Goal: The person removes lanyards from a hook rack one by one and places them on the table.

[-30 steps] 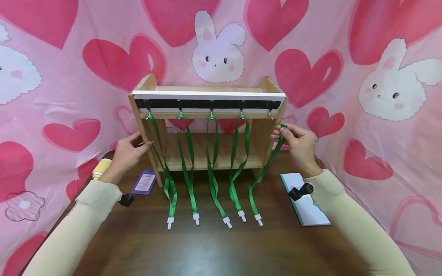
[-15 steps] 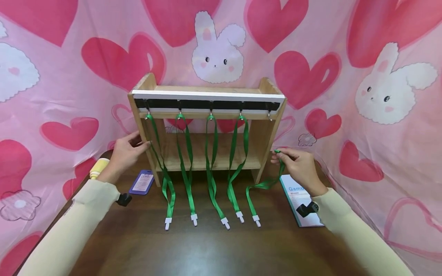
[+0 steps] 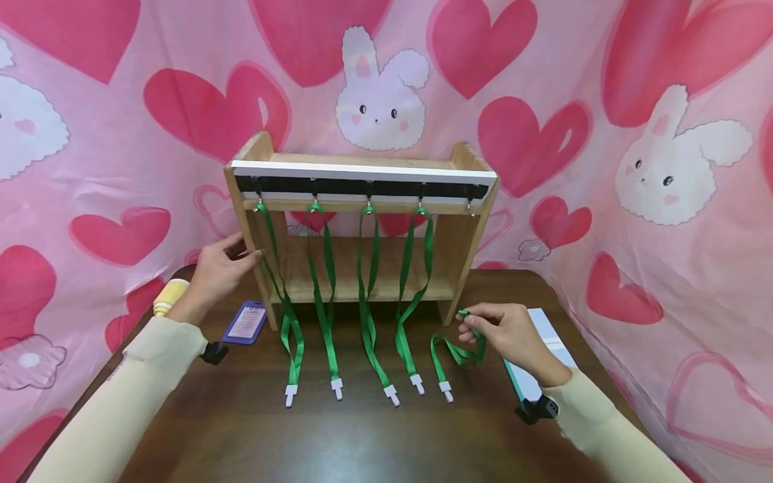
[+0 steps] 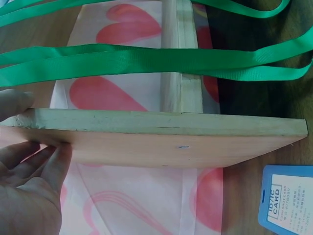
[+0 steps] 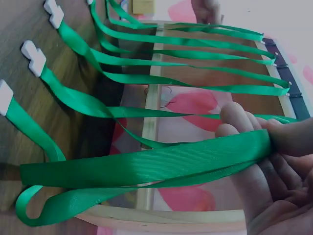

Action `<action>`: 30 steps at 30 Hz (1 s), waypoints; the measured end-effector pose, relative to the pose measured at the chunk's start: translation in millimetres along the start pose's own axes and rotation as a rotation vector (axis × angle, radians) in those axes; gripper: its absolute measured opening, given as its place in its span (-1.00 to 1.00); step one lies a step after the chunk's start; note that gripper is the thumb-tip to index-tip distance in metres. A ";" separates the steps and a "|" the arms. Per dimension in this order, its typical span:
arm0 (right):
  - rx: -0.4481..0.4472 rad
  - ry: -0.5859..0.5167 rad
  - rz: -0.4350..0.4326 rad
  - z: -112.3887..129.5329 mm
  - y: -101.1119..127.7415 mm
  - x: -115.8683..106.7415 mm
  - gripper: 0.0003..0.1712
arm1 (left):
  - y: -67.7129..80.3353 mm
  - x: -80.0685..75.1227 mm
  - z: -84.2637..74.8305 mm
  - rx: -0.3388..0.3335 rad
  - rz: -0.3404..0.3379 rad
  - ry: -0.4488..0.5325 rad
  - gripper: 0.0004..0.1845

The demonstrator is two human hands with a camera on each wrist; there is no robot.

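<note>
Left hand point(image 3: 220, 272): thumb and fingers gripping the left side panel of the wooden rack point(image 3: 347, 268).
Purple card holder point(image 3: 245, 323): flat on the table point(image 3: 362, 443), just beside the rack's left foot.
Wooden rack: upright; judged stiff, yet probably light enough to shift if tugged, so the side panel offers a sound hold.
Four hung lanyards point(image 3: 368, 329): green, suspended from hooks, white clips lying on the table.
End hook point(image 3: 470, 206): bare, at the rack's right.
Held lanyard point(image 5: 142, 166): green, near the rack's right foot; strap sagging, white clip point(image 3: 445, 391) on the table. Judged light, limp, hard to damage, and unlikely to slip given its ribbed weave; best taken at the loop end, since mid-strap it would fold or twist.
Right hand point(image 3: 501, 335): thumb and fingers pinching the held lanyard near its loop end; the fingertips partly hide the fold, so the exact purchase cannot be told.
White flat pack point(image 3: 552, 335): on the table, partly covered by the right hand.
</note>
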State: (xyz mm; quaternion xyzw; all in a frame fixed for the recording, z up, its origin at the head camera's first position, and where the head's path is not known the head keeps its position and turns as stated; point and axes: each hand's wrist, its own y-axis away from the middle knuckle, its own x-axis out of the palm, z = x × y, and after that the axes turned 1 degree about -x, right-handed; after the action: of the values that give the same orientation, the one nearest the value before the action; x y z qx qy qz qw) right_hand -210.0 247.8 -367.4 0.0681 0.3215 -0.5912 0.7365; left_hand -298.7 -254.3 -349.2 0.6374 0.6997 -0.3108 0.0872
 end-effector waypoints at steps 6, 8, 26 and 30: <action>0.088 -0.054 0.082 -10.1 -5.5 7.5 -0.77 | -6.0 -3.6 -4.7 0.014 -0.003 -0.007 -0.31; 0.123 -0.101 0.094 -17.2 -9.2 14.1 -0.72 | -5.3 -5.1 -4.6 0.016 -0.006 -0.018 -0.32; 0.420 -0.649 -0.334 -90.4 -24.9 73.8 -0.54 | -1.8 -2.9 -1.5 0.026 0.002 -0.054 -0.34; 0.456 -0.660 -0.376 -93.8 -23.4 77.0 -0.55 | -0.7 -2.8 -1.2 0.019 0.012 -0.058 -0.34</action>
State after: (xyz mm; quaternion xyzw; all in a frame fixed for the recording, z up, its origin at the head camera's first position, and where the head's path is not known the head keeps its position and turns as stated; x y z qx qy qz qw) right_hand -261.0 222.4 -477.1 -0.0232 -0.0628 -0.7608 0.6455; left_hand -298.5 -256.0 -346.5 0.6332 0.6900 -0.3351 0.1034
